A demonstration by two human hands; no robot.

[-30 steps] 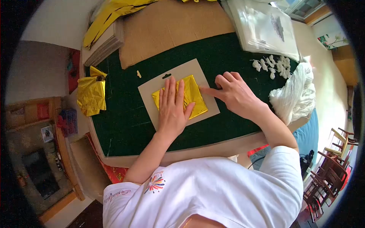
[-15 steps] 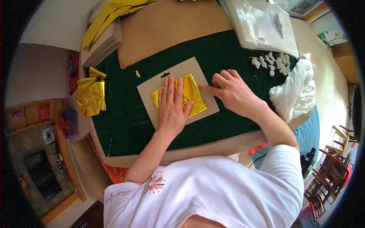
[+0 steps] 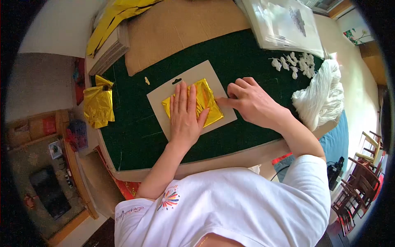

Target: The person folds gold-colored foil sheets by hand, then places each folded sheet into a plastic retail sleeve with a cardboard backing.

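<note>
A folded packet of shiny gold foil (image 3: 206, 94) lies on a grey card (image 3: 158, 98) with a hanger slot in its far edge. Flat across the left part of the foil rests my left hand (image 3: 183, 117), fingers stretched out. To the right of it, my right hand (image 3: 256, 101) has its index finger pointing left, the tip at the packet's right edge, while the other fingers curl in. My right thumb is hidden. Neither hand grasps anything.
Dark green cloth (image 3: 135, 115) covers the table. Crumpled gold foil (image 3: 98, 105) sits at its left edge. Along the back are stacked cards (image 3: 109, 48), brown cardboard (image 3: 181, 31) and clear plastic bags (image 3: 284, 31). White knotted strings (image 3: 298, 64) and a white thread skein (image 3: 321, 94) lie right.
The camera view has shifted slightly. My left hand stays flat on the foil, and my right index finger stays at the packet's right edge, seemingly a little lower.
</note>
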